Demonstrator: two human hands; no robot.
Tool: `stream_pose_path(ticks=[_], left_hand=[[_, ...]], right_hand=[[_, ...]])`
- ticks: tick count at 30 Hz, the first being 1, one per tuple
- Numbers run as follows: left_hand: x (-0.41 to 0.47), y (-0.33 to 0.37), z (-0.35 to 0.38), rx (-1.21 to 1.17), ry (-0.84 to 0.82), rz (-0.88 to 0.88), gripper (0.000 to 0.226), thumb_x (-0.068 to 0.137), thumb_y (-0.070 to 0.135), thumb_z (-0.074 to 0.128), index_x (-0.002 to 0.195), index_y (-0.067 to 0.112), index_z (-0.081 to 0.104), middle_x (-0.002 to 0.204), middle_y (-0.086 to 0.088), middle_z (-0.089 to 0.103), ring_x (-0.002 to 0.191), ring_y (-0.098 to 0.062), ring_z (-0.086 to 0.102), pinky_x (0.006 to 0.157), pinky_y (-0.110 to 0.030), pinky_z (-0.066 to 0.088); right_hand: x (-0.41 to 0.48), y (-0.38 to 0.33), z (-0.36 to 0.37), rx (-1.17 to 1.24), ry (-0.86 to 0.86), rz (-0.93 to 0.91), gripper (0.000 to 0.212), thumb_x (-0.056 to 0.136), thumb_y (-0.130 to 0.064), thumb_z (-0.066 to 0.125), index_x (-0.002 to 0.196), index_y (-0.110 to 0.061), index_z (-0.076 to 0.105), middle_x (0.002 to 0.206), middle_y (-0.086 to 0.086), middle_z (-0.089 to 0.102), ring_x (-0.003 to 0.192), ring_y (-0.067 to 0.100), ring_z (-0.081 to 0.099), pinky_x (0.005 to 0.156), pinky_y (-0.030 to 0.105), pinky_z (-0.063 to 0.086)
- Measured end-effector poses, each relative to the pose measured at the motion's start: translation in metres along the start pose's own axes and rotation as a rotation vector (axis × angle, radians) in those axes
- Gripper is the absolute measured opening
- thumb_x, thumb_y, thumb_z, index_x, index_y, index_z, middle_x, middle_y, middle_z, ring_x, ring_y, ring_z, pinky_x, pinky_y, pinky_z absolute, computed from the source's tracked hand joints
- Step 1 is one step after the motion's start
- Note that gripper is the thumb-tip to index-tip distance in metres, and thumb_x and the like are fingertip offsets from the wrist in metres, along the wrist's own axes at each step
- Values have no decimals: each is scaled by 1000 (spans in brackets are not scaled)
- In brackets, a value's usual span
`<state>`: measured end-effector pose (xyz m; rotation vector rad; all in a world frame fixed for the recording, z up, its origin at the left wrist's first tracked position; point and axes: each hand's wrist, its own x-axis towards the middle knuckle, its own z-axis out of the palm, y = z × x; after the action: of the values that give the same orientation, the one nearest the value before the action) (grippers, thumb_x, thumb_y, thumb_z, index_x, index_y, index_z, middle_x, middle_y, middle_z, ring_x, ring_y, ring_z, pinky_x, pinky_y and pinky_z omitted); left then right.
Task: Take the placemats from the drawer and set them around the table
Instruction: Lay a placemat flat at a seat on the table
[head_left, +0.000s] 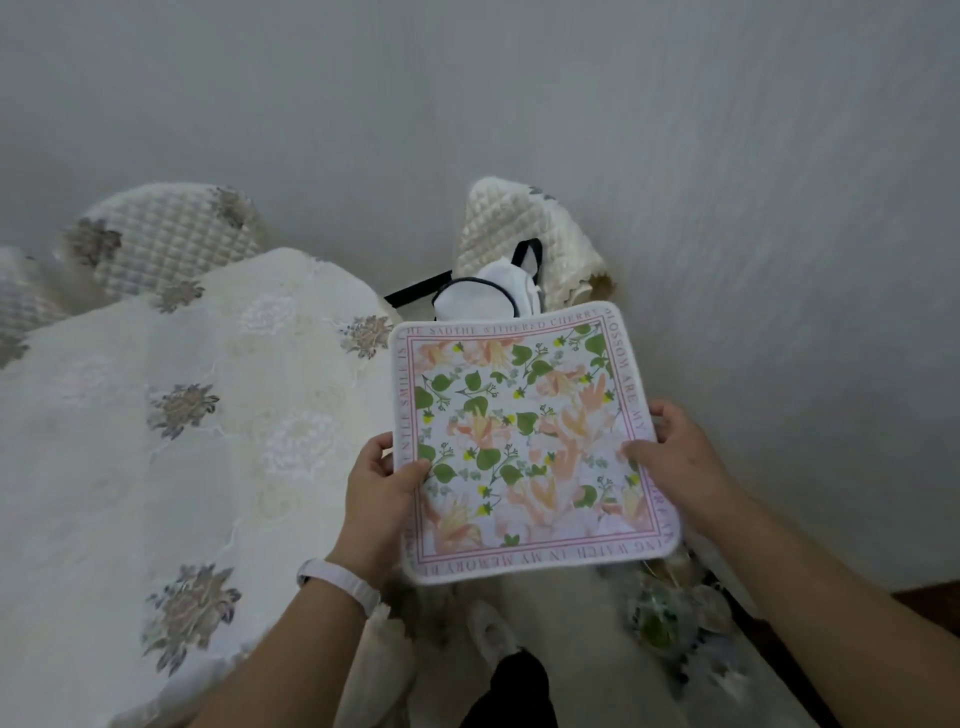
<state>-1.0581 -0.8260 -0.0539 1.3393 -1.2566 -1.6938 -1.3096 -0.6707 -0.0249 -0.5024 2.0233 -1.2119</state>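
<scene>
While we stand at its right side, placemat (530, 441): up in the air btw both hands, floral side up, roughly level, just beside the table (291, 467) but not on it.
Left hand (382, 499): pinching the mat's left edge, thumb on the print, fingers tucked under (white wristband (337, 577) on that wrist).
Right hand (675, 457): pinching the right edge, thumb on top, fingers curled round the rim.
Table: to our left, under a cream embroidered cloth (182, 410). Next move, as we judge it, is to swing the mat left over the cloth, lower it flat at a seat w/ one edge square to the table rim, then let both thumbs go once it lies down.
Chairs: quilted chair (166, 234) behind the table, second chair (519, 228) ahead of us; prob. the markers for where mats belong.
White bag (488, 293): black straps, on the second chair's seat, partly hidden behind the mat's far edge.
Drawer: not in view; we judge the fetching is over for this mat, so step in hand = carry & place.
Stack: can't tell if it's one mat or several, only the top face shows. If more sit underneath, one hand must keep the rest while the other slides the top one off.
</scene>
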Motion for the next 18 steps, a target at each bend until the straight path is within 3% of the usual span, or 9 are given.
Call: stream_pose_path(ticks=[4,11,13,18], left_hand=[[57,12,-19,-46,46,-15,22,91,-1,61,111,6,55,98,-15,74,84,-35,73,73,-51,59],[137,30,-66,-165,236,-39,20,91,-2,61,108,8,57,97,-14,74,81,-31,73,62,-38,59],[151,35,-78,-177,276,-29,20,90,-2,61,107,9,57,100,-15,73,84,-33,72,67,-42,59],[159,40,-102,-234,361,-25,19,91,-1,61,107,9,57,99,-15,74,84,-35,72,73,-48,59]], right_hand=[[61,-36,35,-83,-52,-33,33,91,0,62,116,-18,50,104,-2,68,74,19,75,54,33,59],[158,-107,124,-191,-211,-102,33,90,-1,63,113,-23,51,102,-1,69,80,20,74,60,36,60],[174,-121,144,-231,-239,-134,31,91,-2,63,111,-22,52,99,-2,69,78,18,73,57,32,58],[203,-142,189,-384,-294,-204,31,89,-5,64,111,-23,51,98,-6,65,83,18,68,66,34,56]])
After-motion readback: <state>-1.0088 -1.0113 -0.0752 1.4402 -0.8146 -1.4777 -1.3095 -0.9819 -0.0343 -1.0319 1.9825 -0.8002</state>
